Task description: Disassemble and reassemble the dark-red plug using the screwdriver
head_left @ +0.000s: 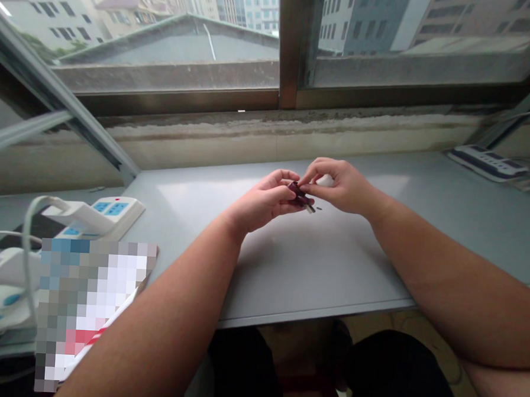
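Grey laminate counter (332,267) running under the window. Far left, white power strip with blue sockets (113,214), plugs and cords in it. Far right, second power strip (486,163) against the wall. Mid-counter, small dark piece (319,208) lying flat; small white lump (324,180) just behind it.

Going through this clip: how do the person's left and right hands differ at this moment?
The left hand sits lower, its fingers curled round the dark red object; the right hand sits higher, its fingers reaching down onto that object. Both hands are bare and touch it above the grey desk.
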